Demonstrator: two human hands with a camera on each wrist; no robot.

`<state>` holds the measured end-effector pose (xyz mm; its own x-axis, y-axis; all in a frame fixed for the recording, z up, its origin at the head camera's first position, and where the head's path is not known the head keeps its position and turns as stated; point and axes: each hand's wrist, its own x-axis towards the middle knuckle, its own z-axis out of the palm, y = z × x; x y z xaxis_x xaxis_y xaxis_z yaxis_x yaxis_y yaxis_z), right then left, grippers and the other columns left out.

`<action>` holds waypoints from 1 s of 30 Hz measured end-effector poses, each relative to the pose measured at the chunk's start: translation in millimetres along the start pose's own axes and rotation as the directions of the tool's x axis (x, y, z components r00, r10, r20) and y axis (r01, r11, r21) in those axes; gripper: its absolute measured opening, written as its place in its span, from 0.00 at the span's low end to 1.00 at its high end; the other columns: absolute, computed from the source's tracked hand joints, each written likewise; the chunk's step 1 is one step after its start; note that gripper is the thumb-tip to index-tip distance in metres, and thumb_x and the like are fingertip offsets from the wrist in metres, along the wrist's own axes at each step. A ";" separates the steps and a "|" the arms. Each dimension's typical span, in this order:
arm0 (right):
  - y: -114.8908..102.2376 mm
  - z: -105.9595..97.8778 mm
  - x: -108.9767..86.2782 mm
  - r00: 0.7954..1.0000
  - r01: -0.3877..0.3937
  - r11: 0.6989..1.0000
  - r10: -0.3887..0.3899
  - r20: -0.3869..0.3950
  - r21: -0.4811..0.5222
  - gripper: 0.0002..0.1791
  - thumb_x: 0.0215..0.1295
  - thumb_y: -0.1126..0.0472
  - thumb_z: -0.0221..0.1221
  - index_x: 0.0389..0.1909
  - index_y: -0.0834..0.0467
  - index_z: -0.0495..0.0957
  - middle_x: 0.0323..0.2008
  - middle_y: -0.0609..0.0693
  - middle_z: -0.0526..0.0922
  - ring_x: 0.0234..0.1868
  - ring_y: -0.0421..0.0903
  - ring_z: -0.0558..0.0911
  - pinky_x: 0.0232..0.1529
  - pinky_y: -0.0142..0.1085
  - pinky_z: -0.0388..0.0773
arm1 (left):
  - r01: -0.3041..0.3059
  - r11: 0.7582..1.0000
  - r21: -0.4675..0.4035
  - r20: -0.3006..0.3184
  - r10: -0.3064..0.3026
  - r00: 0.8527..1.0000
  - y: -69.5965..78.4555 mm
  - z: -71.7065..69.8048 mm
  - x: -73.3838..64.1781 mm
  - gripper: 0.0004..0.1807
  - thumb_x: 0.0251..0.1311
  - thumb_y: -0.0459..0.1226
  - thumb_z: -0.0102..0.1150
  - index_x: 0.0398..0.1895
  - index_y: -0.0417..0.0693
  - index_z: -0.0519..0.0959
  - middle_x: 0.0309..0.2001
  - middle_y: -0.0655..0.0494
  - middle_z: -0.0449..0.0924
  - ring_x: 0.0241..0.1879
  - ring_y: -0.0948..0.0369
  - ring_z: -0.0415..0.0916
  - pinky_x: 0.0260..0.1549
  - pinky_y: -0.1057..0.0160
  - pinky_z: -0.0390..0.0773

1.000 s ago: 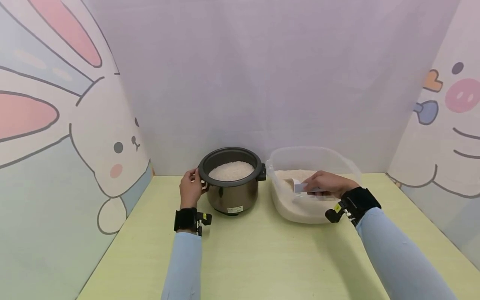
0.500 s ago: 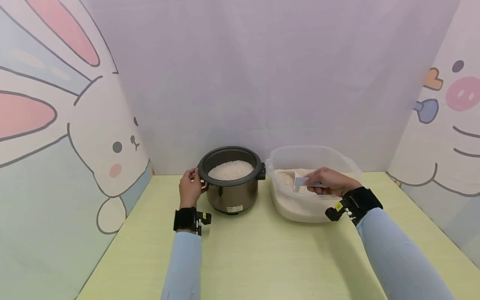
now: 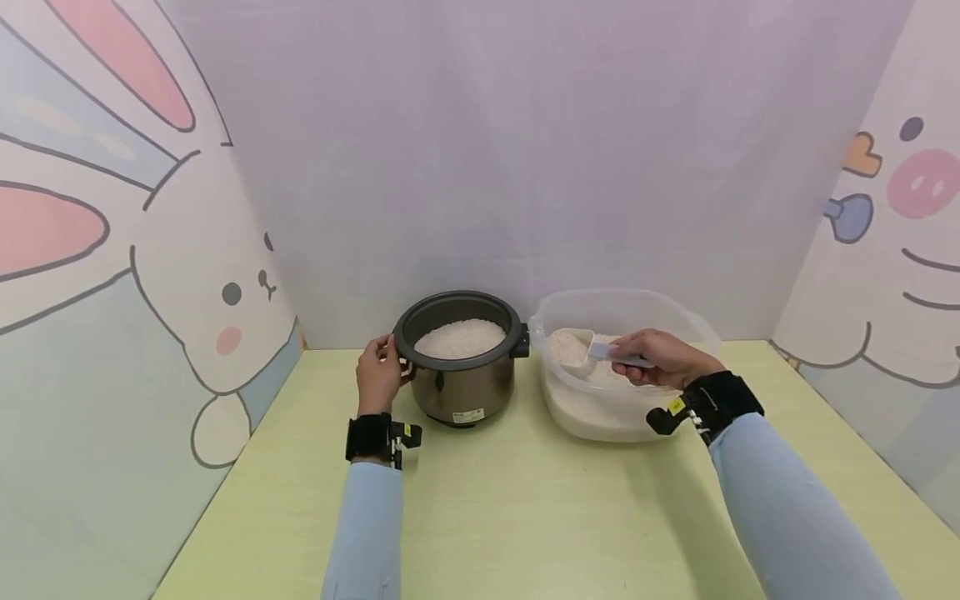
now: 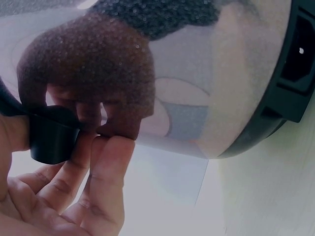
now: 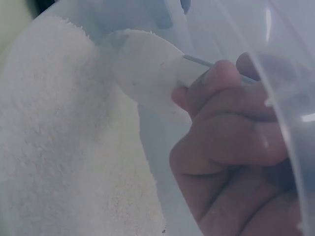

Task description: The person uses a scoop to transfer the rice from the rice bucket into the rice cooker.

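Observation:
A dark brown rice cooker point(image 3: 465, 390) stands lidless at the back, with white rice point(image 3: 460, 339) in its pot. At its left side my left hand point(image 3: 377, 377) grips the side handle point(image 4: 54, 135), fingers and thumb around it in the left wrist view. Right of the cooker is a clear plastic bin point(image 3: 592, 419) of rice. Inside its rim, my right hand point(image 3: 660, 358) holds a white scoop point(image 3: 598, 350) by its handle. The scoop's cup is heaped with rice, level above the rice in the bin. In the right wrist view the scoop's outer wall point(image 5: 145, 66) shows.
A pale yellow-green table point(image 3: 510, 517) lies under everything. A plain lilac-grey backdrop point(image 3: 480, 167) rises right behind the cooker and bin. Cartoon-printed panels point(image 3: 187, 300) flank the left and right sides.
My right hand has turned and lifted the scoop out of the bin's rice, and its cup now shows full. My left hand has stayed on the cooker's handle.

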<state>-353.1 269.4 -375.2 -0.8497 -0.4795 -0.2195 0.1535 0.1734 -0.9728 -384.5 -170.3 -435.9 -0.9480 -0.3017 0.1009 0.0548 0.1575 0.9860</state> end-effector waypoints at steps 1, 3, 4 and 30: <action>-0.4 -0.2 0.3 1.000 0.001 1.000 -0.001 0.000 0.007 0.11 0.81 0.62 0.48 0.45 0.62 0.77 0.28 0.49 0.78 0.22 0.37 0.68 0.23 0.28 0.68 | -0.002 1.000 0.002 -0.001 0.002 1.000 0.2 -0.3 0.0 0.23 0.80 0.48 0.47 0.67 0.44 0.73 0.52 0.43 0.79 0.42 0.49 0.82 0.38 0.57 0.89; -1.1 -0.4 0.4 1.000 0.005 1.000 -0.005 0.002 0.017 0.11 0.81 0.62 0.48 0.45 0.62 0.78 0.28 0.49 0.78 0.22 0.37 0.68 0.23 0.28 0.68 | -0.003 1.000 0.002 -0.003 0.003 1.000 0.4 -0.6 0.1 0.23 0.80 0.48 0.47 0.67 0.44 0.73 0.52 0.42 0.78 0.42 0.49 0.82 0.39 0.57 0.89; -0.9 -0.8 0.4 1.000 0.009 1.000 -0.009 0.003 0.019 0.11 0.81 0.62 0.48 0.45 0.62 0.77 0.28 0.49 0.78 0.22 0.38 0.67 0.23 0.28 0.68 | -0.004 1.000 0.002 -0.004 0.004 1.000 0.3 -0.5 0.2 0.23 0.80 0.48 0.47 0.67 0.44 0.73 0.52 0.42 0.78 0.42 0.48 0.82 0.39 0.56 0.89; 1.4 -1.1 -4.6 0.991 0.108 0.973 -0.088 -0.105 0.203 0.15 0.84 0.63 0.42 0.59 0.71 0.63 0.29 0.49 0.78 0.24 0.38 0.68 0.24 0.29 0.65 | 0.005 1.000 0.000 0.001 -0.005 1.000 2.9 -0.2 -1.2 0.22 0.80 0.46 0.47 0.67 0.43 0.73 0.52 0.42 0.78 0.42 0.49 0.83 0.39 0.58 0.89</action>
<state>-349.6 272.8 -375.4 -0.9083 -0.3995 -0.1243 0.1603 -0.0579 -0.9854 -383.2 -169.7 -433.1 -0.9485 -0.3017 0.0962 0.0504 0.1559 0.9865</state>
